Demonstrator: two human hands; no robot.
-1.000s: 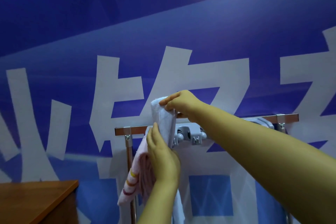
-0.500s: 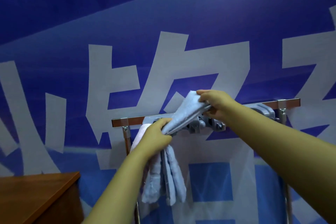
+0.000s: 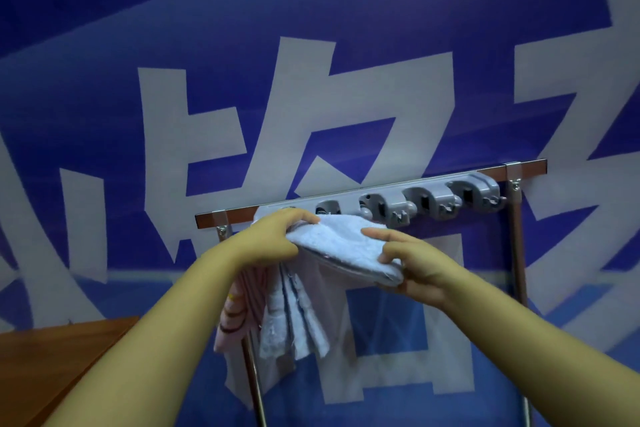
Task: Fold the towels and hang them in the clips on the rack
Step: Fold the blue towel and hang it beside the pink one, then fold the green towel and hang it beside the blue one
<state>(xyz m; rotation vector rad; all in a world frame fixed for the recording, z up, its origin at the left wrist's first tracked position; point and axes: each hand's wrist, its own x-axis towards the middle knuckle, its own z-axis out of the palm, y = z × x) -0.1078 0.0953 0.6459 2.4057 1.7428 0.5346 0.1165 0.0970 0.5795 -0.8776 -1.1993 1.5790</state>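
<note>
Left hand and right hand each grip the folded blue towel, seemingly below the clips.

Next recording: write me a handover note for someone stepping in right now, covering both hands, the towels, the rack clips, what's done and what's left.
Left hand: grips the pale blue towel at its left end, near the leftmost clips.
Right hand: pinches the towel's right end, held out level in front of the grey clip strip.
Done: a pink striped towel hangs at the rack's left end.
Left: whether the blue towel sits in a clip is hidden; check it, then release. Four clips to the right look empty.
</note>
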